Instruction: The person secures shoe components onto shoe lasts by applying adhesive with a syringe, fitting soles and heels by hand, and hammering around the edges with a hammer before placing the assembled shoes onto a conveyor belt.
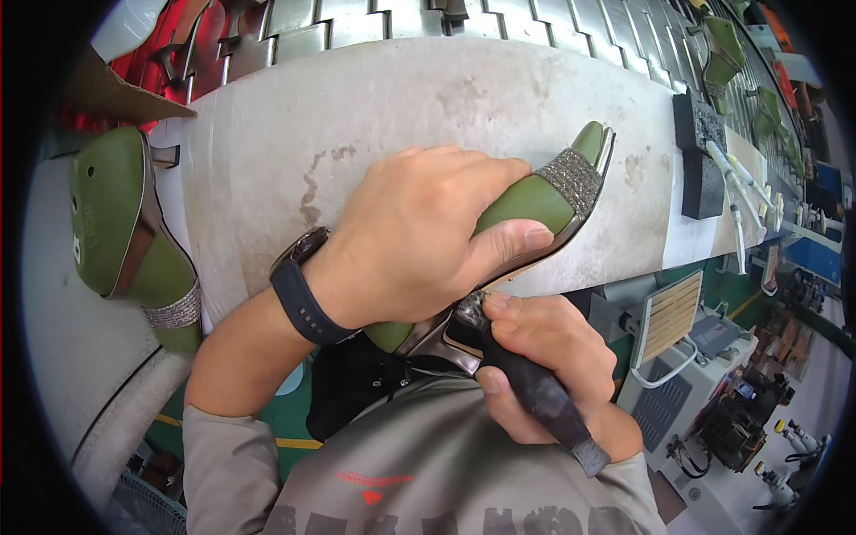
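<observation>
A green shoe last (pixel 528 205) lies slantwise at the near edge of the pale worktable (pixel 401 98). It wears a sandal with a glittery strap (pixel 571 182) near the toe and a metallic heel (pixel 446 346). My left hand (pixel 415 227) grips the last from above, thumb along its near side, hiding its middle. Below it, my right hand (pixel 553 343) is closed around a dark, worn, bar-like hand tool (pixel 539 392), its exact kind unclear. The tool's upper end sits against or very close to the sandal near the heel; contact cannot be made out.
Another green last (pixel 107 205) with a similar sandal stands at the left. A black block (pixel 697 156) and several syringe-like tubes (pixel 736 183) lie on the right. Beyond the table runs a metal-slat conveyor (pixel 357 31); more green lasts (pixel 722 53) are at the far right, above a machine (pixel 664 383).
</observation>
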